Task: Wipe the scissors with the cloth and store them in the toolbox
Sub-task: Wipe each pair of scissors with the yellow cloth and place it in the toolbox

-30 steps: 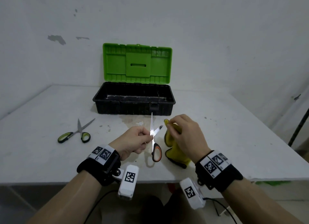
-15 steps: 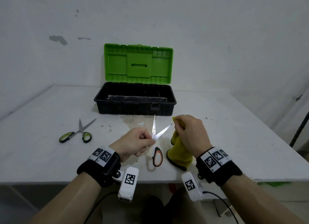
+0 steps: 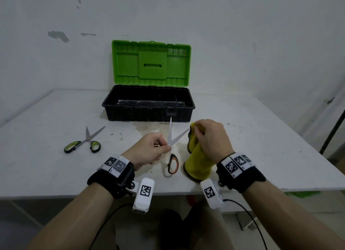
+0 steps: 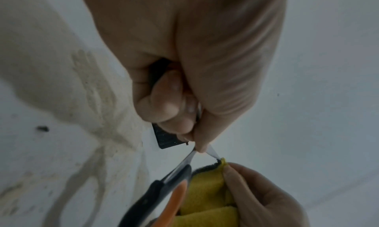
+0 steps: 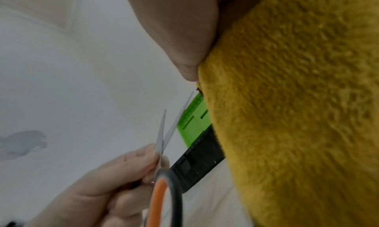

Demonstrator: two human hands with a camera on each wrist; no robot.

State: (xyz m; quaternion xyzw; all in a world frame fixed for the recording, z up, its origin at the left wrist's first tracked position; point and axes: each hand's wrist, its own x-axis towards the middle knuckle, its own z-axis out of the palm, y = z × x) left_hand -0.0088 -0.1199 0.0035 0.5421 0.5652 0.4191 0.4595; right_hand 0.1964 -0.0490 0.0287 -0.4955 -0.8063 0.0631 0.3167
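My left hand (image 3: pixel 149 149) pinches the orange-and-black scissors (image 3: pixel 172 163) near the pivot, blades spread in a V pointing up and away. In the left wrist view the fingers (image 4: pixel 174 104) curl round the scissors (image 4: pixel 164 191) above their handle. My right hand (image 3: pixel 211 137) grips a folded yellow cloth (image 3: pixel 197 162) whose top edge touches the tip of the right blade; the cloth (image 5: pixel 297 117) fills the right wrist view. The black toolbox (image 3: pixel 148 108) stands open behind, its green lid (image 3: pixel 151 63) upright.
A second pair of scissors (image 3: pixel 84 143) with green handles lies open on the white table (image 3: pixel 261 147) to the left. A stained patch marks the table in front of the toolbox. The wall stands close behind the toolbox.
The scissor blades have spread wider into a V. My right hand has slid the cloth up along the right blade to its tip.
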